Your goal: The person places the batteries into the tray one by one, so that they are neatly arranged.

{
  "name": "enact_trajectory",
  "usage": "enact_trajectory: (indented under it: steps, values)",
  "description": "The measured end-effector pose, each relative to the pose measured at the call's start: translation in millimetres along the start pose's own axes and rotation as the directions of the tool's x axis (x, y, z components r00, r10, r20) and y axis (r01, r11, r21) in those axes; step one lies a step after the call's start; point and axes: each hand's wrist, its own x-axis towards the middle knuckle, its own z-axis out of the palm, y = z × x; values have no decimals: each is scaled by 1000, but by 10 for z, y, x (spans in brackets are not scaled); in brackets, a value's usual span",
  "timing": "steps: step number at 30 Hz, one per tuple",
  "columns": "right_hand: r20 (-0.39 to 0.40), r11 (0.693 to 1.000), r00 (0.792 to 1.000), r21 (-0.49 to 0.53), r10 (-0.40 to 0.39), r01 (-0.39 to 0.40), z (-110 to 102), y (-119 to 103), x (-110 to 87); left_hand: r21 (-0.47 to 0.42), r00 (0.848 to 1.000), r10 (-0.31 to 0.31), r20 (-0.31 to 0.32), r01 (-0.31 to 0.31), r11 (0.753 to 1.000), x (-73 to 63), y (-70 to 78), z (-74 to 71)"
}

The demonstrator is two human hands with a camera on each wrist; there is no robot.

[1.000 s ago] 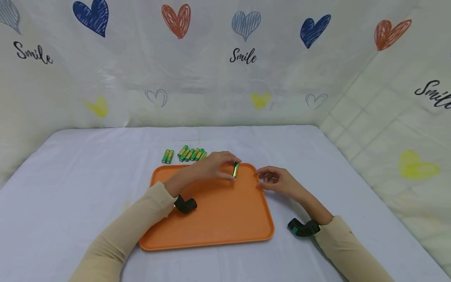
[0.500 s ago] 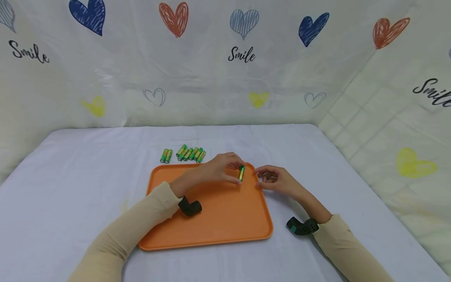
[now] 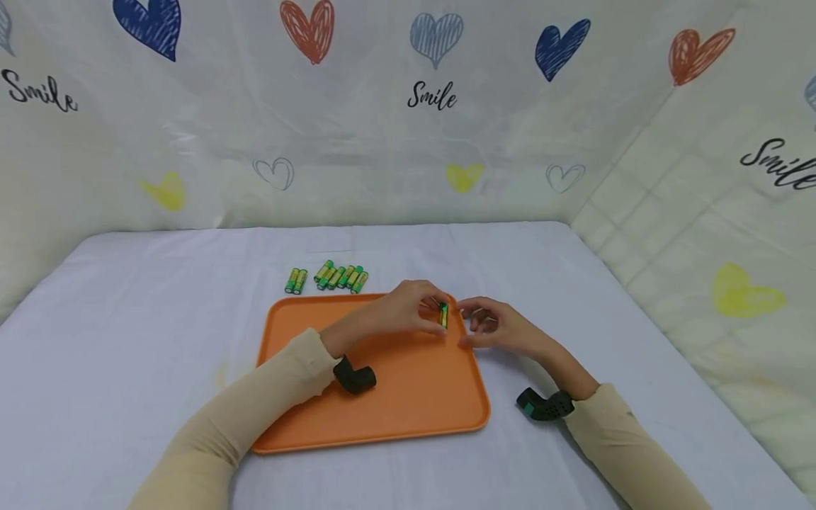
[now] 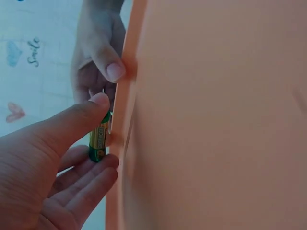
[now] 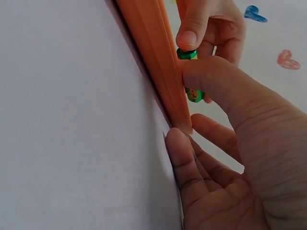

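**Battery pinched near the tray's far right corner**

Writing first: we read "Smile" in black script (image 3: 432, 95) three times across the white backdrop (image 3: 357, 142), at left, centre and right. The left wrist view catches the word once more, turned sideways. Small lettering shows on the green and gold battery (image 4: 99, 139), too soft for us to make out.

The person's left grip (image 3: 411, 308) pinches that battery by its ends, thumb at one, fingertips at the other, close to the rim of the orange tray (image 3: 408, 397). Right grip (image 3: 506, 329): thumb over the tray's right rim, fingers at its outer side, so we note it as pinching the rim.

Against half a second ago, the left grip and battery have shifted rightward, narrowing the gap between hands; the right grip keeps its place at the rim.

Beyond the tray's far edge, on the white-covered bench (image 3: 127, 319), we log a pair of batteries (image 3: 300, 282) and, just right of it, a slanting cluster of similar ones (image 3: 346, 276).
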Motion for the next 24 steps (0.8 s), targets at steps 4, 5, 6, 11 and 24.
enact_trajectory:
  steps: [4,5,6,11,24]
  values:
    - [10,1000,1000,-3,-7,7,0,-17,-1,9,999,-37,2,37,999,27,18,34]
    - [11,1000,1000,-3,-5,5,0,-21,-2,15,999,-45,3,45,999,33,27,41]
    - [13,1000,1000,-2,-3,3,-2,-21,-2,17,999,-52,6,52,998,38,33,47]
    - [18,1000,1000,2,9,-9,-3,-22,0,-7,996,-88,17,89,996,60,25,92]
    - [17,1000,1000,12,21,-21,-5,-2,20,-229,983,-182,7,178,957,81,28,215]
